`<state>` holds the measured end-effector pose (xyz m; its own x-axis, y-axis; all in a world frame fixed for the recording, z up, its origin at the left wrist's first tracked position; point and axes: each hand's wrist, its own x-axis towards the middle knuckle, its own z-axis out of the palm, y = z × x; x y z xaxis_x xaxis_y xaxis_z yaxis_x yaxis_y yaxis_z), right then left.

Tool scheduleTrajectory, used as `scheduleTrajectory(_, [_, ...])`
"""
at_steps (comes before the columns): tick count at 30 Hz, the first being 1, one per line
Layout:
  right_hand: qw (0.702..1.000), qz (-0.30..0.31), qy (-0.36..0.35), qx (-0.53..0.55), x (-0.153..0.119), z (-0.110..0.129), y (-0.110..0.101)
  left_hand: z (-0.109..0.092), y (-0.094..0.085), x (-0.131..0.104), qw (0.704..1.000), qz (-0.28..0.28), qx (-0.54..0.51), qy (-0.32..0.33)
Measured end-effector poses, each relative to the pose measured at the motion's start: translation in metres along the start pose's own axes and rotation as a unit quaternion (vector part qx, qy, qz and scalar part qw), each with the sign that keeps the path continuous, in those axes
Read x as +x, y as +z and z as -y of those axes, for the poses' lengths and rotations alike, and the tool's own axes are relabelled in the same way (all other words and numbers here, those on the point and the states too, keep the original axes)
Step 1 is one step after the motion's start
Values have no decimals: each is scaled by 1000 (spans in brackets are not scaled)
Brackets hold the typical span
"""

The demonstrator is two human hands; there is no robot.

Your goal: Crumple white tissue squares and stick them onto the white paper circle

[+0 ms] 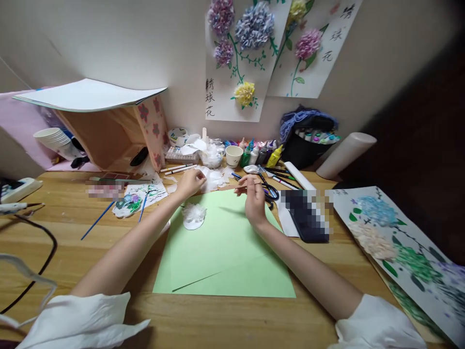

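Observation:
A sheet of light green paper (225,242) lies on the table in front of me. On its upper left is a ruffled white paper flower (193,214) on a round white base. My left hand (192,183) is above the sheet's top left edge, thumb and fingertips pinched together beside loose white paper pieces (215,179). Whatever the pinch may hold is too small to make out. Over the upper right of the sheet, my right hand (255,201) is raised with loosely bent fingers apart, and nothing shows in it. Black-handled scissors (271,192) lie just beyond that hand.
Paint bottles (260,154), a paper cup (234,156) and a bowl of white scraps (212,156) line the wall. A black phone (308,218) lies right of the sheet, near a flower picture (407,242). Left are brushes (97,221) and a box (105,131).

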<state>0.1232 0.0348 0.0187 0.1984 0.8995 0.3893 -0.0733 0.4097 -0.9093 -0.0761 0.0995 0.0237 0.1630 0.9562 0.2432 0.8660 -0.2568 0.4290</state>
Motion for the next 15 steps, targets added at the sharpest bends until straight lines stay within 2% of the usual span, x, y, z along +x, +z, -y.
scheduleTrajectory(2, [994, 37, -58, -81, -6, 12, -31, -1, -5, 2, 1000, -5, -14, 0])
scheduleTrajectory(4, [971, 74, -104, -200, -15, 19, -63, -2, -13, 3, 999, -7, -41, -7])
scheduleTrajectory(6, [924, 94, -127, -350, -25, 19, -90, -6, -20, 3, 997, -16, -67, -17])
scheduleTrajectory(8, [874, 102, -122, -458, -30, 14, -110, -13, -27, 1, 995, -28, -97, -23])
scheduleTrajectory(11, [811, 96, -138, -560, -30, 2, -124, -27, -35, -5, 990, -35, -138, -11])
scheduleTrajectory(13, [796, 90, -129, -585, -27, -4, -127, -36, -39, -9, 987, -36, -157, 0])
scheduleTrajectory(15, [795, 86, -115, -589, -24, -6, -128, -43, -42, -12, 985, -34, -171, 10])
